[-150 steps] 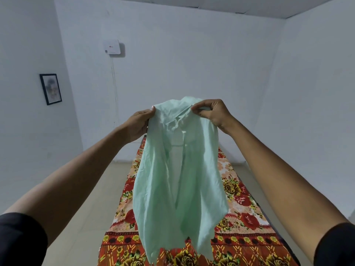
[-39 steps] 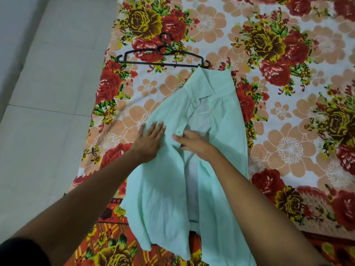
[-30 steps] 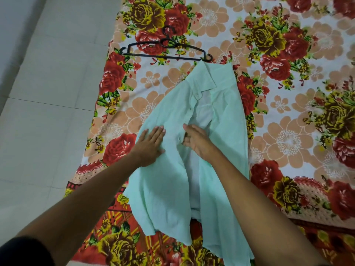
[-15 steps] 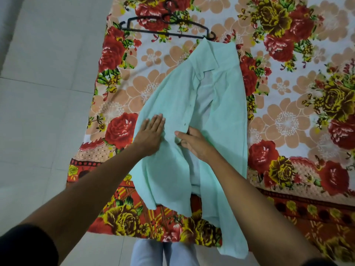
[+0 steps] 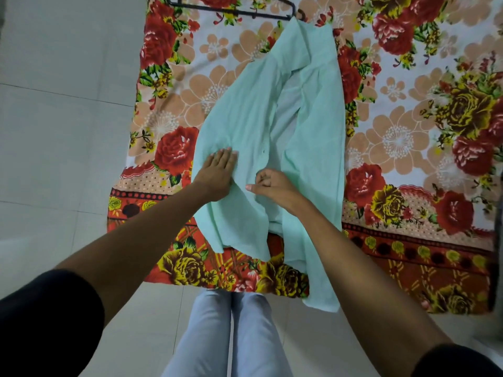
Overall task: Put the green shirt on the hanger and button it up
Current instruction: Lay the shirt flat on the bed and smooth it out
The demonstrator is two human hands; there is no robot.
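Observation:
The pale green shirt [image 5: 307, 104] lies face up and unbuttoned on the flowered bed sheet [image 5: 408, 131], collar toward the far end, hem hanging over the near edge. My left hand [image 5: 217, 172] rests flat with fingers spread on the shirt's left front panel. My right hand [image 5: 272, 183] is curled, pinching the inner edge of that same panel near the placket. The black hanger [image 5: 234, 8] lies on the sheet just beyond the collar, partly cut off by the top of the frame.
The bed's near edge with its red and yellow border [image 5: 408, 254] runs across the middle. Grey floor tiles [image 5: 60, 131] lie to the left. My legs in light trousers [image 5: 231, 336] stand right against the bed.
The shirt went from held up in the air to lying on the bed. In the last second both hands slid down the left front panel toward the hem, and my right hand closed on its edge.

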